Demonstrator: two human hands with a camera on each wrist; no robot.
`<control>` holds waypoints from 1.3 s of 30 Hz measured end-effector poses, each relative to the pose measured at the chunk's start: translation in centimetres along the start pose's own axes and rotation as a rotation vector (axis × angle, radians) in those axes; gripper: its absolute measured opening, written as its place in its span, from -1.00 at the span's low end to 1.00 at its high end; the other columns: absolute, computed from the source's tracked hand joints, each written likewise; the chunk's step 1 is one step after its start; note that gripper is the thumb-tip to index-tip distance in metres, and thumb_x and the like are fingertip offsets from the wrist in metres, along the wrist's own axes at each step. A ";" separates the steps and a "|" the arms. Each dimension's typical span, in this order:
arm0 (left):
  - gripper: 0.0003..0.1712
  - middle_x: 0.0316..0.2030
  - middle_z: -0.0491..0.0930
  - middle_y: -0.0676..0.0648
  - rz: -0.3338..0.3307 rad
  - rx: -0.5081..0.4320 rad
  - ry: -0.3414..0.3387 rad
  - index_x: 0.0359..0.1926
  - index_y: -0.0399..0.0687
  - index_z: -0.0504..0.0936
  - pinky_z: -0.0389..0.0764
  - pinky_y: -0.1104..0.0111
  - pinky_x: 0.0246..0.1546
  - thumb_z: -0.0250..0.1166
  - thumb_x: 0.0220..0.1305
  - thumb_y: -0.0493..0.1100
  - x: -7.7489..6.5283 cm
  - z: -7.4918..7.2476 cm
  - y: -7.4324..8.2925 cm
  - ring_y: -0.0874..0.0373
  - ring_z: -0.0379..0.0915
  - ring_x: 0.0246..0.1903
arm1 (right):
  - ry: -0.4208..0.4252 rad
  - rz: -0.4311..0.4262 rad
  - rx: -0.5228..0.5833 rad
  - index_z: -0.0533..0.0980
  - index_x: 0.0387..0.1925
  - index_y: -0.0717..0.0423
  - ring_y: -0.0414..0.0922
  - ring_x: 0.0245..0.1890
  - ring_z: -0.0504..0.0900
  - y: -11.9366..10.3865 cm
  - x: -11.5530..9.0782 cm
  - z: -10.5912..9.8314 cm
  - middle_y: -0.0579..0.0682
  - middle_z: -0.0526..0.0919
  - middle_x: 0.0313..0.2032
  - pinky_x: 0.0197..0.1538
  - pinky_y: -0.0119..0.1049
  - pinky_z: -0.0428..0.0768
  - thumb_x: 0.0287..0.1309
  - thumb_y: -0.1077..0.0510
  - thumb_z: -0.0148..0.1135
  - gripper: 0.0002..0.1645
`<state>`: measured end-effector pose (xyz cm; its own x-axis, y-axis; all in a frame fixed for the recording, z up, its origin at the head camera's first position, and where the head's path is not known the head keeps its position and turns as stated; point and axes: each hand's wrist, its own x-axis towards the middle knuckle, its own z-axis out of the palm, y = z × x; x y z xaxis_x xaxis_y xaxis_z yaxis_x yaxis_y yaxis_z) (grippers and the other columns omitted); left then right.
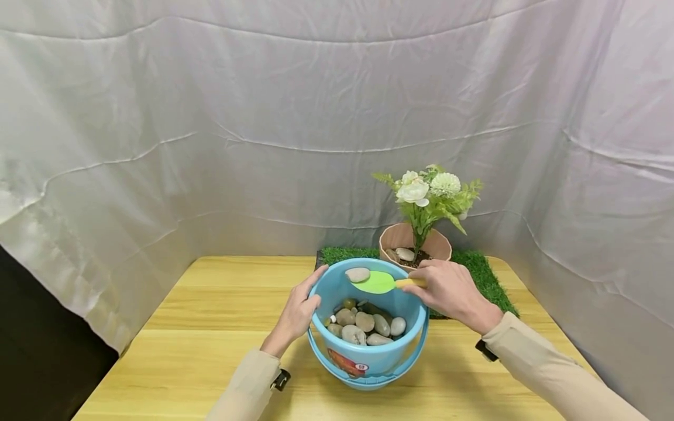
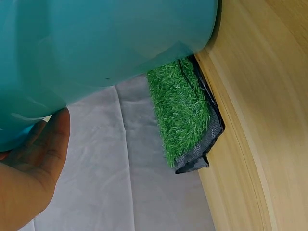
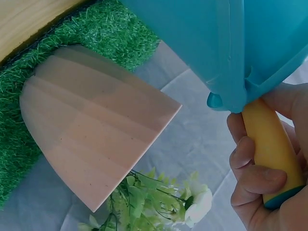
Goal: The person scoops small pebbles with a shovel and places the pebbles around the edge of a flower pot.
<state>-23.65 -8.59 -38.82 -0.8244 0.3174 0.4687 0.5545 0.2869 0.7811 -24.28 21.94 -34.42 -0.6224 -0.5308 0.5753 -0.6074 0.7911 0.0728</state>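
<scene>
plainly, a wooden table (image 1: pixel 210 351) bears a blue bucket (image 1: pixel 392 360) holding stones (image 1: pixel 365 321). the left hand (image 1: pixel 295 316) grips its rim; the right hand (image 1: pixel 455 292) curls its fingers round the yellow handle (image 1: pixel 409 282) of a green scoop (image 1: pixel 381 283) over the opening. the bucket's red label (image 1: pixel 343 363) has a round pale mark, lettering too small to read. one pale stone (image 1: pixel 357 275) lies on the scoop.

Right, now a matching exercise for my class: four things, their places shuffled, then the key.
1. Green-bladed shovel with yellow handle
2. Pale oval stone
3. Round blue plastic bucket
4. Pink ridged flowerpot

A. At the shovel's tip
B. On the green artificial-grass mat
C. Gripped in the right hand
D. Held by the left hand

Pairs: 1-C, 2-A, 3-D, 4-B
</scene>
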 end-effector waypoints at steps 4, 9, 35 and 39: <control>-0.24 0.22 0.27 -0.22 0.004 0.005 0.002 0.32 -0.09 0.19 0.40 0.15 -0.13 -0.11 -0.01 -0.44 0.0 0.0 0.0 -0.09 0.33 0.07 | -0.005 -0.003 0.002 0.58 -0.61 -0.20 -0.37 -0.73 0.22 0.0 0.2 -0.2 -0.27 0.39 -0.66 -0.72 -0.44 0.15 -0.10 -0.13 0.31 -0.83; -0.23 0.22 0.26 -0.22 0.004 0.011 0.006 0.32 -0.07 0.19 0.39 0.17 -0.16 -0.11 -0.02 -0.44 0.0 0.0 0.1 -0.08 0.33 0.06 | -0.005 -0.002 -0.006 0.64 -0.54 -0.20 -0.37 -0.72 0.25 0.0 0.3 -0.4 -0.24 0.47 -0.63 -0.72 -0.44 0.15 -0.10 -0.15 0.31 -0.83; -0.23 0.22 0.25 -0.23 -0.005 -0.007 0.003 0.32 -0.07 0.19 0.39 0.10 -0.08 -0.11 -0.02 -0.44 -0.1 0.1 0.2 -0.11 0.29 0.10 | 0.098 0.015 -0.003 0.66 -0.40 -0.18 -0.35 -0.60 0.40 1.3 -1.2 -0.9 -0.26 0.55 -0.50 -0.58 -0.42 0.32 -0.16 -0.13 0.35 -0.77; -0.23 0.23 0.24 -0.23 -0.005 -0.010 0.006 0.32 -0.08 0.18 0.40 0.11 -0.08 -0.11 -0.02 -0.44 -0.1 0.1 0.3 -0.10 0.29 0.10 | 0.101 0.033 -0.015 0.65 -0.41 -0.19 -0.32 -0.58 0.44 1.9 -1.4 -1.4 -0.25 0.54 -0.50 -0.56 -0.38 0.35 -0.14 -0.13 0.33 -0.79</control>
<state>-23.44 -8.46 -38.69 -0.8279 0.3107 0.4670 0.5491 0.2792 0.7877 -23.90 24.64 -33.99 -0.5883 -0.4714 0.6570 -0.5794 0.8125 0.0642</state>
